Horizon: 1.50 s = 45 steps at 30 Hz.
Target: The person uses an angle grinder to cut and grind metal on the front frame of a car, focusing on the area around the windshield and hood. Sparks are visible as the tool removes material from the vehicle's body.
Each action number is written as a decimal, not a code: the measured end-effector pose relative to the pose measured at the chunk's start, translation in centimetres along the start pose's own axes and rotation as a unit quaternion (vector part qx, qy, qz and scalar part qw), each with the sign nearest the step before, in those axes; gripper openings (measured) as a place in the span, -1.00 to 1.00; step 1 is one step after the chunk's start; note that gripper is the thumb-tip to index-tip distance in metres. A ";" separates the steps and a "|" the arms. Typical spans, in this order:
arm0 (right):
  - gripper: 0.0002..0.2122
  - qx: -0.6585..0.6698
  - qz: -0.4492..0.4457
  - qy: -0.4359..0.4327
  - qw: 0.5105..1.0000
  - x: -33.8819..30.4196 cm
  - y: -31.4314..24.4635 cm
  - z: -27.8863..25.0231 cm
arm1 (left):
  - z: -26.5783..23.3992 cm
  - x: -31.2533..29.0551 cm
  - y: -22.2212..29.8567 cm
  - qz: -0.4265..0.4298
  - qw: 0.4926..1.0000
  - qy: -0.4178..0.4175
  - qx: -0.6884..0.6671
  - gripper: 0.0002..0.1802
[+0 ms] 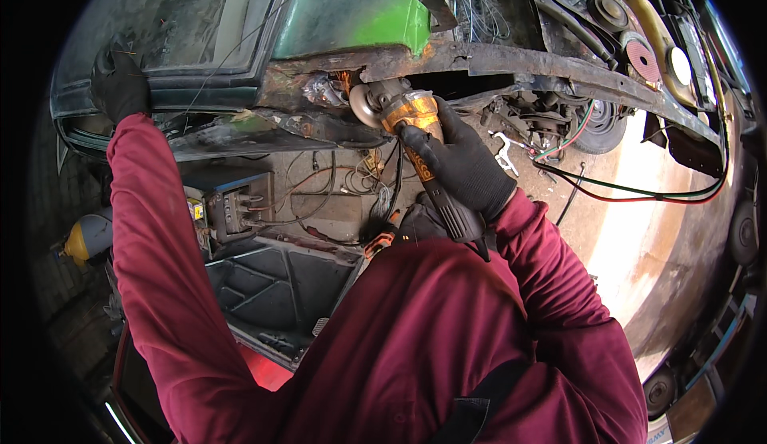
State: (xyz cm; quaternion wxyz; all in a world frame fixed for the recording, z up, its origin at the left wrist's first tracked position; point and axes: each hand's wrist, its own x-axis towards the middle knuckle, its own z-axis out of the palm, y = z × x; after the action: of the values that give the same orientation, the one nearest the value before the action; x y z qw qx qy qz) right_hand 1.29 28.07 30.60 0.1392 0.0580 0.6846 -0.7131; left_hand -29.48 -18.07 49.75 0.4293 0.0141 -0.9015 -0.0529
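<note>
My right hand (473, 160), in a black glove, is closed around an angle grinder (415, 118) with an orange and black body. The grinder's disc (367, 106) meets the rusty lower body panel (292, 84) of a car, and orange sparks (345, 78) show beside it. My left hand (121, 86), also in a black glove, rests on the dark car door (200, 99) near the lower edge of its window. Its fingers look laid against the door, though they blend into the dark surface. The grinder's cord leaves the rear of its handle.
Below the car stand a box-shaped machine (232, 200) with cables and a dark panel (280, 284). A yellow and grey cylinder (88, 238) stands left. Red and green hoses (639, 195) loop at right, near a wheel (601, 128). Wires hang from the open front body.
</note>
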 end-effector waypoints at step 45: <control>-0.28 0.005 0.014 -0.033 0.999 0.4 -0.9 -0.5 | -0.7 -0.1 0.8 -0.053 0.998 -0.029 0.032 -0.40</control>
State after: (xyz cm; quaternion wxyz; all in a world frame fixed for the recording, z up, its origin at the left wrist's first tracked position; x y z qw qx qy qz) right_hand 0.59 28.51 31.32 0.1711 0.0443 0.6753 -0.7160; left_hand -28.87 -17.29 50.16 0.3985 0.0744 -0.9129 -0.0471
